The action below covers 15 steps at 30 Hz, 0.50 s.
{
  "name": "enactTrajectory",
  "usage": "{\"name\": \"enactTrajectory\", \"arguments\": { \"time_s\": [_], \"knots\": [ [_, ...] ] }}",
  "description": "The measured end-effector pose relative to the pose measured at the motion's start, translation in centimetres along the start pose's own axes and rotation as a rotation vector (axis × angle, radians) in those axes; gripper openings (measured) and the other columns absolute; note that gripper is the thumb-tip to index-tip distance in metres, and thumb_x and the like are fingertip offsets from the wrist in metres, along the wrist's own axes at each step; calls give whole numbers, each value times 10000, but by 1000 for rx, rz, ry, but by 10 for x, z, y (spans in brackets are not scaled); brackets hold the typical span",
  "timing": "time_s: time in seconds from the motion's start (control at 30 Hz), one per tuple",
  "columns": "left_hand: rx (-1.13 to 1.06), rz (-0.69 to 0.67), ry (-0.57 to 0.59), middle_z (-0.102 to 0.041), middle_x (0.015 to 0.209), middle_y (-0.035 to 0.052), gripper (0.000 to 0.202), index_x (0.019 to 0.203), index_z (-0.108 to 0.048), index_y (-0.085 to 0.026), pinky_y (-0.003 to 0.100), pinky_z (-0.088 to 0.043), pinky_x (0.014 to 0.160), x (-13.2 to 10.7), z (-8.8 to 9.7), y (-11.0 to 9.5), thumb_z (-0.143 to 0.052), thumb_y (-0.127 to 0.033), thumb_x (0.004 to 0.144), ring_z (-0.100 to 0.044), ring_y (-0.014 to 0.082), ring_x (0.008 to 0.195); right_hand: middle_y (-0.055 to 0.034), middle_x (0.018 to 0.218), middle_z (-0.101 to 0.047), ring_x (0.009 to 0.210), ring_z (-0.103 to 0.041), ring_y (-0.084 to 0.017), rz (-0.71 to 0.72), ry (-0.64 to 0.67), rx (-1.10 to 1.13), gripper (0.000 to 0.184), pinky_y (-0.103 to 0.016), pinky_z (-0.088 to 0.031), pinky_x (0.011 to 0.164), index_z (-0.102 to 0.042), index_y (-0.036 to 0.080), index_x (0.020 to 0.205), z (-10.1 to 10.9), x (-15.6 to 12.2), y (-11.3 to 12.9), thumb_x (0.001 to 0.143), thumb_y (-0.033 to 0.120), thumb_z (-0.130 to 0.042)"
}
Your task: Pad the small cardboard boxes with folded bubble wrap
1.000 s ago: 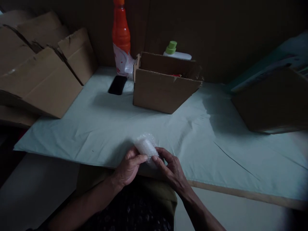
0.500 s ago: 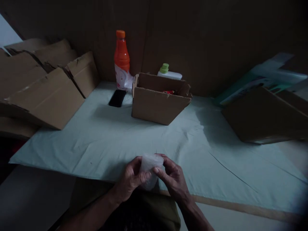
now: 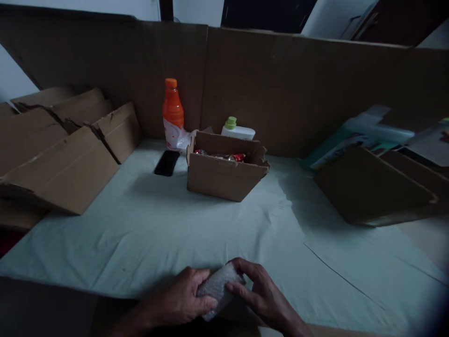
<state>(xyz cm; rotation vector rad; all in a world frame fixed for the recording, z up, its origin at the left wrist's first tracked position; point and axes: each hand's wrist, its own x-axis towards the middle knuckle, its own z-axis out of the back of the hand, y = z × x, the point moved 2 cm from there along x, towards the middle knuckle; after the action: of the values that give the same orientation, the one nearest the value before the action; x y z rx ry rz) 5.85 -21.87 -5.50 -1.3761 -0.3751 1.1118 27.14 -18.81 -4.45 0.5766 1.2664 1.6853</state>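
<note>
The bubble-wrapped bundle (image 3: 220, 286) is gripped by left hand (image 3: 191, 296) and right hand (image 3: 258, 291), right at the worktop's near edge (image 3: 115, 294); if that pinch is loosened, it could be dropped!

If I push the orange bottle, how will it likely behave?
The orange bottle would probably tip if pushed high, being tall and narrow. Once down, it may roll, since its body looks rounded. Its cap is on, so spilling seems unlikely.

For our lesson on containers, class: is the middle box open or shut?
Open: nothing covers the box, and red items show inside it.
</note>
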Motion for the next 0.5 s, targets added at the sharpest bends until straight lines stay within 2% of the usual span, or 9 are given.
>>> {"name": "enactTrajectory", "arguments": {
  "time_s": [0.07, 0.1, 0.17, 0.23, 0.27, 0.3, 0.37, 0.43, 0.5],
  "knots": [
    [109, -113, -96, -707, 1087, 66, 394, 1144, -676, -186, 332, -537, 854, 4, 26, -16, -686, -310, 770, -654, 244, 974, 2, 719, -533, 704, -494, -154, -18, -59, 48, 347, -258, -396, 661, -602, 188, 764, 7, 2, -4, 859, 516, -661],
    [178, -205, -211, -677, 1222, 96, 486, 1238, -636, -195, 377, -525, 950, 8, 42, -27, -699, -346, 781, -639, 271, 1093, 7, 705, -512, 686, -476, -148, -35, -88, 100, 371, -255, -388, 641, -578, 187, 747, 9, 4, -7, 859, 533, -653],
    [357, -404, -534, -552, 1431, 143, 580, 1362, -552, -198, 459, -426, 1119, 19, 79, -53, -681, -373, 824, -527, 303, 1314, 15, 688, -478, 658, -444, -137, -81, -130, 216, 409, -248, -370, 608, -542, 188, 733, 12, 8, -15, 843, 565, -655],
    [526, -547, -830, -439, 1532, 160, 569, 1394, -522, -192, 504, -331, 1194, 35, 115, -80, -654, -313, 854, -407, 308, 1430, 14, 691, -476, 661, -439, -137, -117, -143, 283, 429, -246, -363, 601, -541, 188, 742, 11, 11, -24, 820, 590, -667],
    [585, -585, -933, -388, 1567, 157, 574, 1392, -524, -191, 521, -297, 1211, 46, 130, -91, -663, -269, 841, -355, 315, 1464, 13, 690, -476, 661, -439, -137, -121, -144, 289, 438, -245, -360, 598, -544, 186, 741, 10, 12, -28, 811, 600, -670],
    [620, -595, -986, -347, 1593, 148, 573, 1370, -546, -194, 535, -276, 1219, 58, 143, -99, -679, -226, 814, -316, 327, 1484, 14, 685, -473, 656, -437, -136, -119, -140, 285, 446, -245, -357, 595, -544, 186, 737, 8, 13, -31, 805, 609, -671],
    [607, -565, -995, -336, 1603, 119, 450, 1226, -644, -197, 555, -289, 1210, 80, 163, -108, -675, -154, 779, -319, 345, 1484, 16, 682, -471, 650, -437, -134, -106, -133, 280, 454, -243, -356, 591, -545, 187, 739, 5, 13, -37, 802, 620, -665],
    [507, -522, -931, -371, 1586, 102, 245, 1013, -708, -185, 542, -369, 1169, 95, 171, -109, -630, -122, 789, -382, 342, 1455, 12, 691, -484, 654, -451, -136, -100, -109, 311, 456, -244, -369, 595, -545, 189, 749, 7, 11, -40, 806, 629, -653],
    [412, -511, -878, -389, 1577, 107, 142, 872, -712, -175, 508, -440, 1120, 97, 170, -105, -591, -127, 815, -416, 333, 1440, 10, 691, -488, 652, -459, -135, -106, -82, 331, 458, -241, -374, 589, -542, 188, 746, 16, 6, -40, 803, 628, -657]
  ]
}}
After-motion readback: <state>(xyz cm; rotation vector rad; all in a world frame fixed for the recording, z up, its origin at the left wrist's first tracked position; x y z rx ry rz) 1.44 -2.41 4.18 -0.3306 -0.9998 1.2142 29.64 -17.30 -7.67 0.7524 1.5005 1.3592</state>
